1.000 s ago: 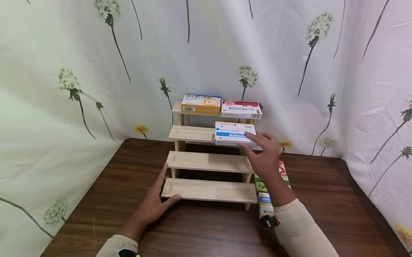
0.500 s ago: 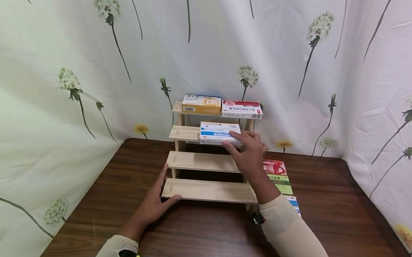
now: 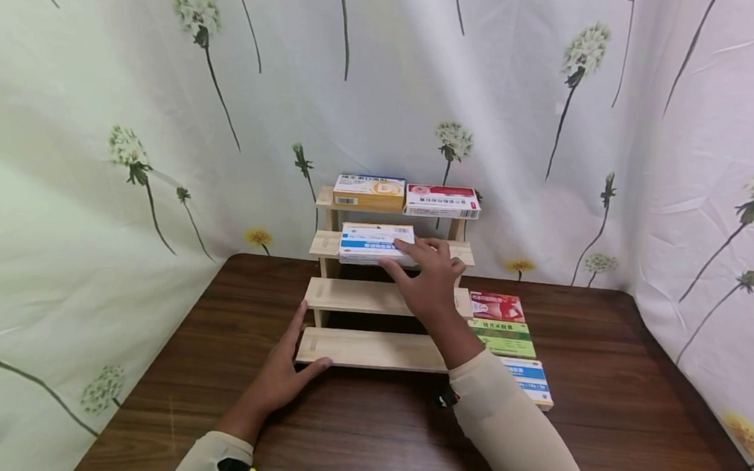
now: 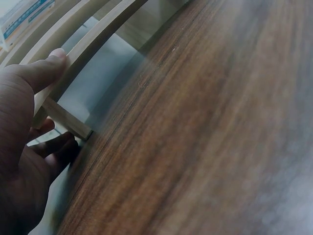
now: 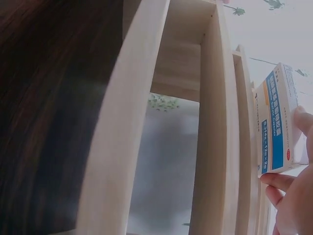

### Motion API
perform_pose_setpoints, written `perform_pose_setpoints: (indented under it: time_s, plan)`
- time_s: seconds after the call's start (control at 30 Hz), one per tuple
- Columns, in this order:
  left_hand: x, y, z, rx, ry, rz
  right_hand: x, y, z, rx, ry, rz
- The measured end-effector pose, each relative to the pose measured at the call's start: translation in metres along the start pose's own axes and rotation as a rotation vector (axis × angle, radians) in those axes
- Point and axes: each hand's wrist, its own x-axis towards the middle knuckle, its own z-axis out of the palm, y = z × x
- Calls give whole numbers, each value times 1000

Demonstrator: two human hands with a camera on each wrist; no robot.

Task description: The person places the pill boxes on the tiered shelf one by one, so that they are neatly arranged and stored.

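My right hand (image 3: 430,281) pinches a white-and-blue medicine box (image 3: 375,241) by its right end, at the second-highest step of a wooden step rack (image 3: 367,348). The box's printed side, with a blue band, shows in the right wrist view, fingers and thumb at its edge; whether it touches the step I cannot tell. My left hand (image 3: 283,369) rests against the rack's left end, thumb on the lowest step and fingers straight along the side. In the left wrist view the thumb (image 4: 49,68) lies on that step's edge.
A yellow-and-white box (image 3: 369,194) and a red-and-white box (image 3: 443,202) lie on the top step. Right of the rack, a red box (image 3: 497,306), a green box (image 3: 503,338) and a blue-and-white box (image 3: 528,383) lie on the wooden table (image 3: 346,435). A flowered cloth hangs behind.
My right hand has moved left along the second-highest step with the medicine box, uncovering the boxes on the table at right. The left hand has stayed in place.
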Motion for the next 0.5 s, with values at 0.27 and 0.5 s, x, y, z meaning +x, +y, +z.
perform_pose_setpoints:
  time_s: [0.27, 0.5]
  plan:
    - [0, 0, -1, -3, 8, 6, 0, -1, 16, -32, 28, -29]
    - [-1, 1, -1, -6, 3, 7, 0, -1, 27, -86, 51, -40]
